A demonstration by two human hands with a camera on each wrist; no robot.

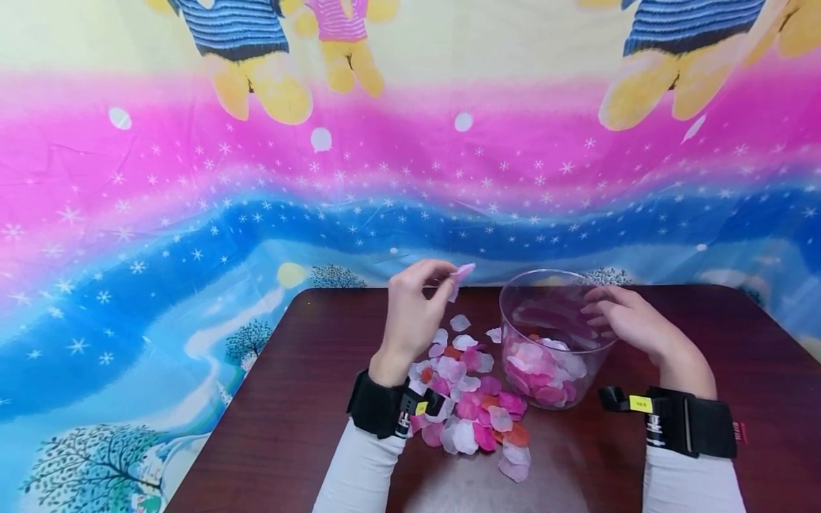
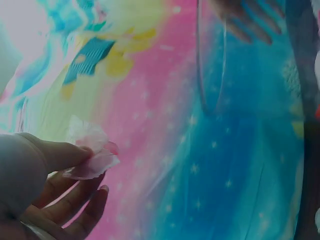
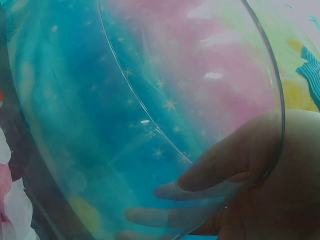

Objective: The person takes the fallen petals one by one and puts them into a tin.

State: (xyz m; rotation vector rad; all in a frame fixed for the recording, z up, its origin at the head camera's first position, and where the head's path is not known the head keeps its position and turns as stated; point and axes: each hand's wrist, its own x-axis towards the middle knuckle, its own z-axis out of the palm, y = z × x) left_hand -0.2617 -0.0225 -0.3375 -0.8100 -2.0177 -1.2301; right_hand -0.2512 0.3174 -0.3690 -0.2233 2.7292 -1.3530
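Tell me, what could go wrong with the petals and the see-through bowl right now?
The left hand pinches one thin petal by its edge, above the table and short of the clear bowl, so it might flutter down outside. The right hand grips the bowl only at its rim; a bump could tip it. The loose petal pile lies near the left wrist, which could scatter it.

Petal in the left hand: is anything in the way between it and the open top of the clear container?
Nothing visible blocks it. The left hand pinches the petal in the air, left of the clear container, whose top is open. The right hand grips only the container's right rim, away from that path.
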